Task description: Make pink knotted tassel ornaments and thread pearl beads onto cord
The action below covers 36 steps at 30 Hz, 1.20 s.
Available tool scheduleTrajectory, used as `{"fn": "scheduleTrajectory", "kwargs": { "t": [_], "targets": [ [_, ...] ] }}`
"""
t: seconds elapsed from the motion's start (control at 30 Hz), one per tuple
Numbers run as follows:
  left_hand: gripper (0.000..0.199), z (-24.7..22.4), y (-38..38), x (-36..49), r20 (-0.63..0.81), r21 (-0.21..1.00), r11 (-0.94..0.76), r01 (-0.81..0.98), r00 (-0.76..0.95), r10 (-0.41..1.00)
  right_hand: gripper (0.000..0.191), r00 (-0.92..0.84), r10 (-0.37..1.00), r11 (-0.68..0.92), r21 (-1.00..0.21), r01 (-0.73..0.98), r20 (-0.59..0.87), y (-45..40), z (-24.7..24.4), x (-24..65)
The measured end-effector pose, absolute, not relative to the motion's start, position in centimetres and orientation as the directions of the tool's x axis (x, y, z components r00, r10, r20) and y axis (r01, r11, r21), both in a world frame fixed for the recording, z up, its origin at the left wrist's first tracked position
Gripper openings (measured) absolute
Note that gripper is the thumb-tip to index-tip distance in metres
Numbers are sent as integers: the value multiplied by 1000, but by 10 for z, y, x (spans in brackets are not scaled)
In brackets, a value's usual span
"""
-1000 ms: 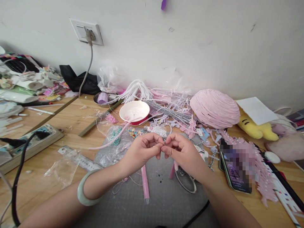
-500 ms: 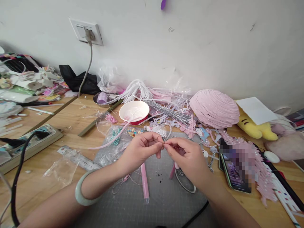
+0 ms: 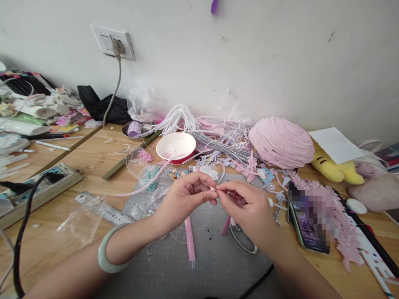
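Observation:
My left hand (image 3: 187, 199), with a pale green bangle (image 3: 107, 250) on its wrist, pinches a small shiny bead (image 3: 212, 189) at its fingertips. Close against it, my right hand (image 3: 245, 203) has thumb and finger pressed together on a thin thread, whose line is faint. Both hands are above a grey cutting mat (image 3: 212, 265). A pink tube in clear wrap (image 3: 190, 241) lies on the mat below them. Behind the hands are white beads (image 3: 208, 171), teal beads (image 3: 152, 182) and a red-and-white bowl (image 3: 176, 147).
A ruler (image 3: 109, 212) and a power strip (image 3: 40, 191) are at left. Behind the bowl lie white cords (image 3: 179, 118) and silver stems (image 3: 224, 147). A pink wound ball (image 3: 281, 142), yellow plush (image 3: 336, 168) and phone (image 3: 308, 228) are on the right.
The small bead now shows between my fingertips, where it was not clear before. My fingers have shifted slightly, with my right hand's fingertips a little more spread from my left's.

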<state>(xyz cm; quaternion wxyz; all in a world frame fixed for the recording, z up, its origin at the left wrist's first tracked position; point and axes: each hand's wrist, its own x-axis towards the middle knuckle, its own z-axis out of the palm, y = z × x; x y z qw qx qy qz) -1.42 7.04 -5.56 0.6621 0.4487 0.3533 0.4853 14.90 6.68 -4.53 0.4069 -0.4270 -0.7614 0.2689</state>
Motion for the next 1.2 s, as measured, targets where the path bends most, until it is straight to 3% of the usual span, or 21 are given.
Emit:
{"fn": "scheduleTrajectory", "kwargs": {
  "t": [0.33, 0.73, 1.2],
  "targets": [
    [12, -52, 67, -14, 10, 930, 83, -358, 251, 968, 12, -372, 811, 581, -697, 420, 452, 64, -39, 152],
    [13, -56, 63, -14, 24, 969, 24, -248, 188, 982, 7, -315, 859, 511, -661, 549, 403, 59, -37, 147],
    [14, -52, 61, -15, 11, 979, 26, -204, 178, 984, 6, -345, 893, 437, -746, 503, 290, 57, -33, 150]
  ]
}}
